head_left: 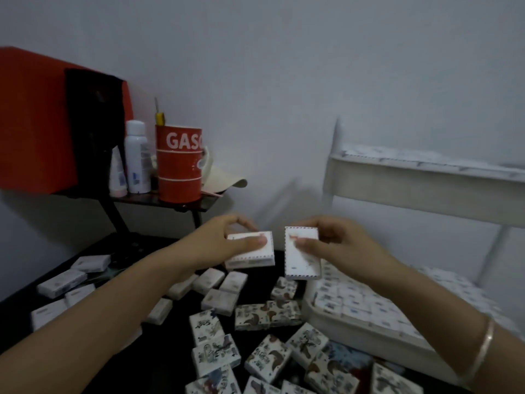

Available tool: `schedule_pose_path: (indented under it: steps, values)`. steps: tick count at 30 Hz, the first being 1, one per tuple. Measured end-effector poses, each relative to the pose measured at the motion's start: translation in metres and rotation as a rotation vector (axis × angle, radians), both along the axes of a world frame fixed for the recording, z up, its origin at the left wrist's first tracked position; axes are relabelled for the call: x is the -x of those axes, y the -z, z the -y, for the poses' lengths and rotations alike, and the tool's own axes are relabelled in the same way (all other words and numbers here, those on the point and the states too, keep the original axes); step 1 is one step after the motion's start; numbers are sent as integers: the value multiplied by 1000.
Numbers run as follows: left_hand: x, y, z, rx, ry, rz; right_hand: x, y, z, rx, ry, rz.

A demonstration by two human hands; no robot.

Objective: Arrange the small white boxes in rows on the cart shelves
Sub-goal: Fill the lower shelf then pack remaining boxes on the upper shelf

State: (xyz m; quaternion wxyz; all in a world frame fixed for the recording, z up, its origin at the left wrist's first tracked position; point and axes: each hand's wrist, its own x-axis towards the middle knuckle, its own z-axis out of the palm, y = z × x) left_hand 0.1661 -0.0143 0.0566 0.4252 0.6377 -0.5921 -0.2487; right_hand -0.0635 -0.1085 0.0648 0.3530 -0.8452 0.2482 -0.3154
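My left hand [227,240] pinches a small white box [257,253], thumb on its top face, held flat in mid-air. Beside it my right hand [338,245] pinches a second small white box [301,260], turned upright with its broad face toward me. The two boxes are a small gap apart above the dark floor surface. To the right stands the white cart [412,189]; its lower shelf [315,317] holds several white boxes packed in rows, and its upper shelf also carries a row of boxes. Loose boxes [216,351], plain and patterned, lie scattered below my hands.
A dark stand at the left carries a red "GAS" can [179,163], a white spray bottle [136,157], a small tube and a cap. A red and black bag [51,120] sits at far left. The white wall is behind. A bangle is on my right wrist.
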Motion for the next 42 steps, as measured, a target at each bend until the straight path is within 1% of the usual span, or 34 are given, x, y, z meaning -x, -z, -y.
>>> schedule_pose_path:
  steps: [4,9,11,13,16,19,20,22,23,25,26,27,31,34,36,39,42]
  values:
    - [57,-40,13,131,185,-103,55,-41,-12,3,71,86]
    - [115,-87,39,248,336,-128,113,-91,-14,53,249,122]
    - [135,-109,52,249,411,-179,133,-112,-10,64,319,154]
    - [153,-131,67,206,467,-256,151,-133,-5,99,368,187]
    - [174,-160,90,143,528,-372,174,-162,13,166,429,314]
    - [189,-179,117,141,525,-387,191,-187,42,209,503,376]
    - [193,-184,129,160,495,-361,194,-193,55,230,535,354]
    - [200,-191,152,218,416,-296,196,-200,83,325,632,244]
    - [203,-193,164,252,370,-250,196,-202,97,431,703,145]
    - [206,-196,185,324,279,-151,193,-203,124,713,839,-121]
    - [206,-196,195,361,241,-115,190,-202,136,805,872,-231]
    - [206,-197,205,395,212,-86,187,-200,147,836,885,-311]
    - [207,-201,244,464,111,70,174,-190,190,758,887,-505]
    - [210,-205,269,445,57,286,169,-185,210,712,879,-573]
    - [214,-210,283,445,26,459,168,-181,216,643,854,-609]
    - [223,-216,300,466,-14,635,170,-174,219,487,743,-601]
    - [237,-218,312,461,-13,744,174,-169,218,306,650,-497]
